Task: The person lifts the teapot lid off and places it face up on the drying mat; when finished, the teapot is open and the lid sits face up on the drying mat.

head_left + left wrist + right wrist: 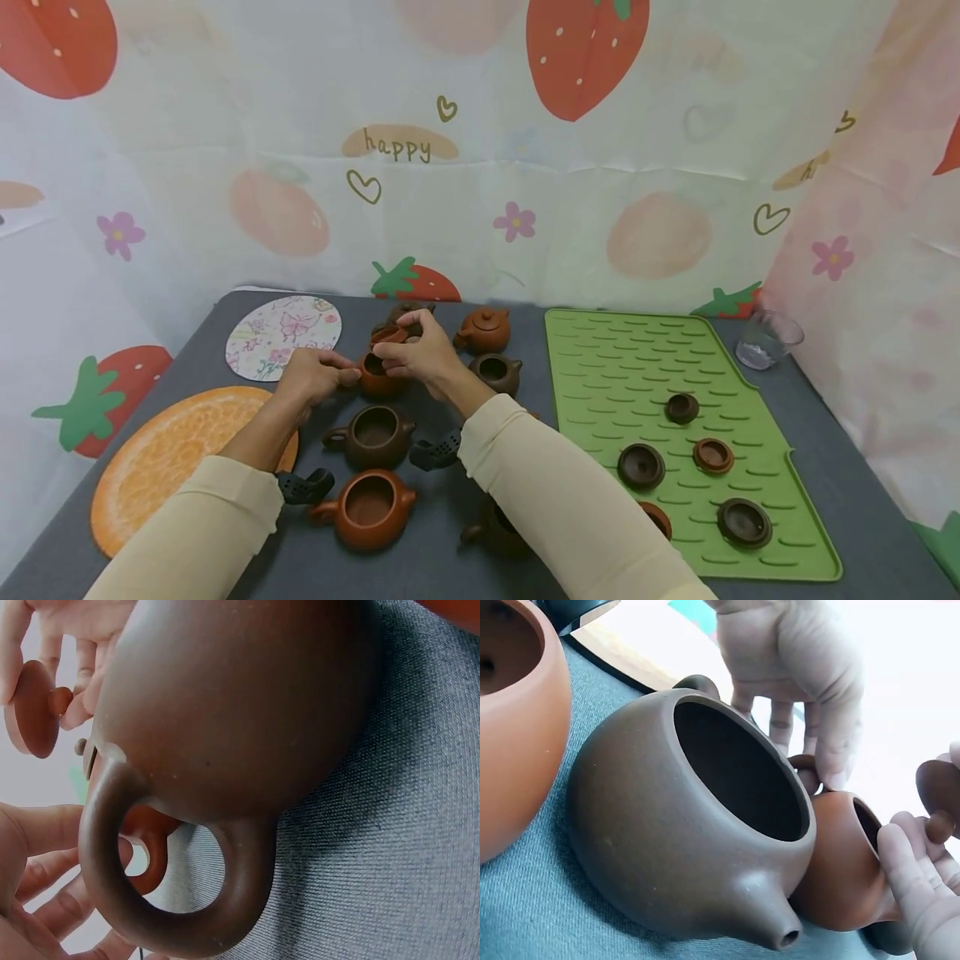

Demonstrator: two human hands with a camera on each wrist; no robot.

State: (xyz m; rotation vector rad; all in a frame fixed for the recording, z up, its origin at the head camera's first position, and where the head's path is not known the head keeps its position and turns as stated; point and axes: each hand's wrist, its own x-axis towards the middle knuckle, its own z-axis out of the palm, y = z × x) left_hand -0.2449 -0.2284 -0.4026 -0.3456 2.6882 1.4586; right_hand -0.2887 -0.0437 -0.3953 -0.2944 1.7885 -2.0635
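My left hand (311, 379) pinches the handle of a small reddish-brown teapot (381, 383), whose top is uncovered. Above that teapot, my right hand (423, 354) holds a round reddish-brown lid (388, 336) with a small knob. In the left wrist view the lid (34, 712) is tilted on edge, apart from the pot. From the right wrist view, fingers of my right hand (922, 885) touch the small pot (844, 862) near its rim. A larger dark brown lidless teapot (697, 817) stands close in front of it.
Nearer me stand a lidless red teapot (371, 508) and a partly hidden dark one (497, 533). A lidded teapot (483, 330) and a dark lidless one (498, 373) stand right of my hands. Several lids lie on the green mat (600, 358); a glass (768, 340) stands beyond it.
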